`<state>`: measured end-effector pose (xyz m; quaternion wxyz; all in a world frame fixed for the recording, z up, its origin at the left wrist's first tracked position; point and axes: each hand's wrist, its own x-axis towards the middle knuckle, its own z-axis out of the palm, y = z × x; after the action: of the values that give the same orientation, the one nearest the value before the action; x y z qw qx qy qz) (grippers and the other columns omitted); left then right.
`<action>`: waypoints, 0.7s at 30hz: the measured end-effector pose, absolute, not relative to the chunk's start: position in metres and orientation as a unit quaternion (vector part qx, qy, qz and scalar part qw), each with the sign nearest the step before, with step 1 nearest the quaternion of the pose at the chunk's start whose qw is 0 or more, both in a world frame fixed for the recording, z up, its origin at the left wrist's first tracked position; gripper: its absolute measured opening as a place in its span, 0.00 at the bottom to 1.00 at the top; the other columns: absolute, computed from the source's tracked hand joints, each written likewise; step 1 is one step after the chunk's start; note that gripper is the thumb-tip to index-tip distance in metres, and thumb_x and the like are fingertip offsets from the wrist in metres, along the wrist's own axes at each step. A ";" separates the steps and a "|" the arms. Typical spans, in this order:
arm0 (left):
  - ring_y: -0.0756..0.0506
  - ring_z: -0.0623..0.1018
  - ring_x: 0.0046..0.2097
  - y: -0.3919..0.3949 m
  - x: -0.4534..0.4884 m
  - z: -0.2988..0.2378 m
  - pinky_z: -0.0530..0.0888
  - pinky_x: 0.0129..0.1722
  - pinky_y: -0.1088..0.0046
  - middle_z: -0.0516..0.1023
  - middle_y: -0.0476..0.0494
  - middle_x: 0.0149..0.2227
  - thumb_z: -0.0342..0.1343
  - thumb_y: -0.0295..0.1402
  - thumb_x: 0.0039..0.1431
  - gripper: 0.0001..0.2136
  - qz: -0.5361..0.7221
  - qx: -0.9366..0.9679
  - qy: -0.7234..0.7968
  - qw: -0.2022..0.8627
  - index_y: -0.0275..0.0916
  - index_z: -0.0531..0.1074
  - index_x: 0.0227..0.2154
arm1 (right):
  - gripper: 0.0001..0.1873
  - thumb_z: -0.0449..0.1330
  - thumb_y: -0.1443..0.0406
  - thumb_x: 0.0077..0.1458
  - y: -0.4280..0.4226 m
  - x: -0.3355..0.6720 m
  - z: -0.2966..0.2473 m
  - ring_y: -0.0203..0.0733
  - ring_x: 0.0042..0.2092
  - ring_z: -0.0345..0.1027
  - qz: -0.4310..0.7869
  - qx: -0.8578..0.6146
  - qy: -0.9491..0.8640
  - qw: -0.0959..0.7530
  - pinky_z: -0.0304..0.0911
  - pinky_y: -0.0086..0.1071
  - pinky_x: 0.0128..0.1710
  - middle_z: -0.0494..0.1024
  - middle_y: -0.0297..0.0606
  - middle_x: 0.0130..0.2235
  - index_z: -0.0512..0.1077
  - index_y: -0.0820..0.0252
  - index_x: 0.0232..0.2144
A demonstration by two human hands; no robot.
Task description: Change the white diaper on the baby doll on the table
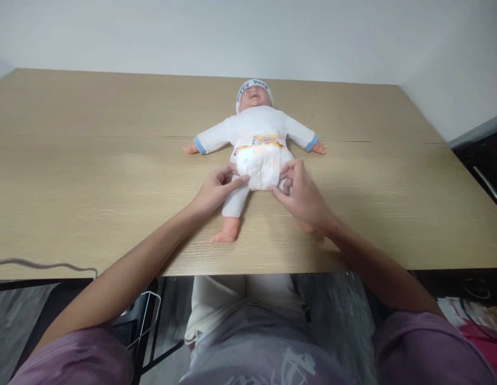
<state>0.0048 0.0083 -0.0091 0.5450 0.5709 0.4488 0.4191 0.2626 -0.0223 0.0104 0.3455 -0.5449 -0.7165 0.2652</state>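
A baby doll [256, 118] in a white outfit with blue cuffs and a lettered cap lies on its back on the table. Around its hips sits a white diaper [258, 166] with an orange printed waistband. My left hand [219, 188] pinches the diaper's edge at the leg on the left, thumb on top. On the other side, my right hand [300, 190] has its fingers curled and thumb bent at the opposite leg edge of the diaper. That hand and wrist hide most of the doll's leg on the right.
The wooden table [112, 176] reaches back to a white wall. A grey cable [44, 263] crosses its front left corner. Below the front edge are a wire rack [148, 315] at left and some pink and white items [473, 326] at right.
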 end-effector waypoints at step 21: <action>0.40 0.83 0.47 0.006 0.010 0.000 0.78 0.48 0.62 0.85 0.41 0.46 0.70 0.53 0.65 0.21 0.402 0.604 0.415 0.548 0.40 0.78 0.43 | 0.10 0.66 0.55 0.67 -0.021 0.269 0.017 0.49 0.43 0.75 0.216 -0.546 -0.741 0.327 0.66 0.42 0.45 0.82 0.40 0.42 0.78 0.54 0.38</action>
<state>0.0097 0.0057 -0.0001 0.5483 0.6041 0.4153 0.4023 0.2694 -0.0209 0.0174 0.3266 -0.5459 -0.7408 0.2158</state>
